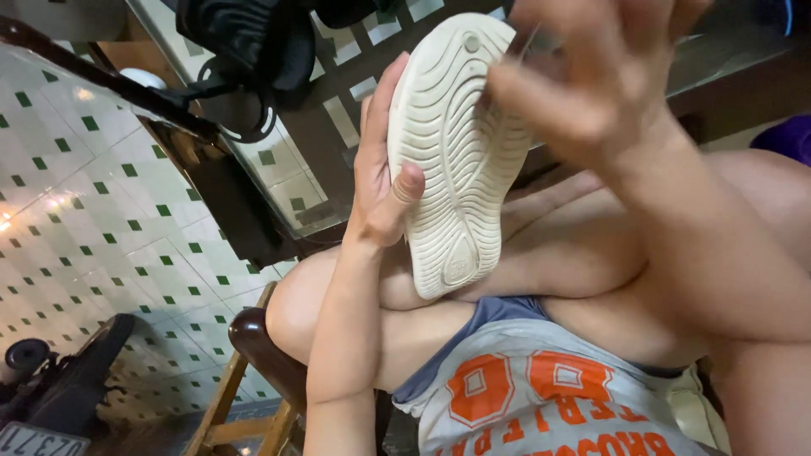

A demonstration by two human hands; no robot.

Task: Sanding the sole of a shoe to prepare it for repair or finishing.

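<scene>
above the lap, left hand (382,181) grips a cream shoe sole (456,152); blurred right hand (591,76), fingers half-curled on an indistinct tool, could slip and jab the thumb.

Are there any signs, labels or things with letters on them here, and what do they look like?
Number plate: bottom left corner, a pale rectangle with dark characters, on a dark vehicle, partly cut off.
Printed shorts: bottom middle, grey cloth with big orange block letters.
Moulded mark: small raised patch near the lower end of the cream shoe sole, which the left hand holds while the right hand touches its top; too small to make out.
</scene>
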